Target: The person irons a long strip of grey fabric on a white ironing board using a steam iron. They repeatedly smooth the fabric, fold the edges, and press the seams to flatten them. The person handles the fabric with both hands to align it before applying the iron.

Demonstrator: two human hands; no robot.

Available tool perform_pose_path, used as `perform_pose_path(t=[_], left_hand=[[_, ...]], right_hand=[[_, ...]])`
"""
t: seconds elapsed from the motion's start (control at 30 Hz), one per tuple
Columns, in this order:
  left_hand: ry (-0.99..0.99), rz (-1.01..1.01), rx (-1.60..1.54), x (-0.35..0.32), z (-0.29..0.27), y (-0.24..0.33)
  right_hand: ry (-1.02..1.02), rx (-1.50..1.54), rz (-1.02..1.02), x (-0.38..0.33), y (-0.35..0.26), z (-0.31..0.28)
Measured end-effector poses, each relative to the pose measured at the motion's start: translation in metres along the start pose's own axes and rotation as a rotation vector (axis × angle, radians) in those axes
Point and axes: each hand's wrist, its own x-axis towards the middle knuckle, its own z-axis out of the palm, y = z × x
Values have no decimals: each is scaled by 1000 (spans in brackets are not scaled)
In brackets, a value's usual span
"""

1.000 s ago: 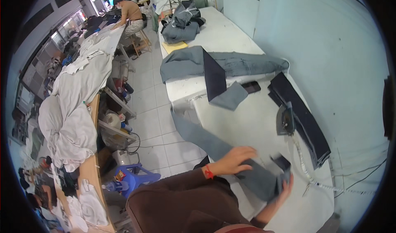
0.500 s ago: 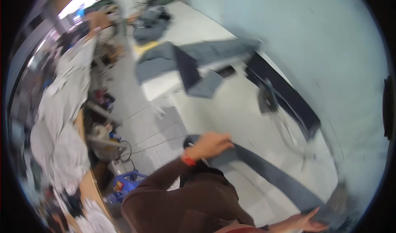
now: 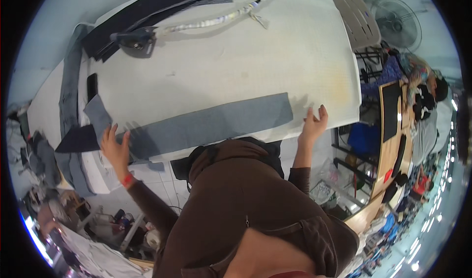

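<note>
A long grey-blue fabric strip [image 3: 216, 124] lies flat along the front edge of the white padded table [image 3: 275, 61]. My left hand [image 3: 115, 150] is at the strip's left end, fingers spread, beside a smaller grey-blue piece [image 3: 97, 111] and a dark navy piece [image 3: 81, 139]. Whether its fingertips touch the cloth is hard to tell. Just past the strip's right end hovers my right hand [image 3: 315, 124], fingers apart and holding nothing. Farther back, an iron [image 3: 135, 43] rests on the table, its wrapped cord [image 3: 211, 22] running off to the right.
Dark fabric strips [image 3: 157, 15] are stacked along the back edge. A black flat object [image 3: 92, 85] lies at the left, near a long grey cloth [image 3: 71, 91]. To the right are a chair [image 3: 358, 19], a fan [image 3: 396, 23], a wooden workbench [image 3: 388, 155] and other people.
My view has swung round to face the table. The strip, earlier stretched between my hands, now lies flat along the front edge. My right hand is off it, fingers spread.
</note>
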Motion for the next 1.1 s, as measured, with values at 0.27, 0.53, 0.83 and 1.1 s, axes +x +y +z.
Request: perform_pose_path(t=[0.27, 0.53, 0.83, 1.1], left_hand=[[-22, -39, -170, -41, 91, 69], [-91, -128, -42, -22, 71, 43], [76, 59, -243, 29, 102, 102], [302, -88, -250, 9, 110, 102]], right_hand=[[-532, -561, -213, 34, -24, 22], [-586, -630, -472, 7, -40, 49], [-424, -624, -543, 100, -40, 79], [-390, -755, -604, 136, -21, 38]])
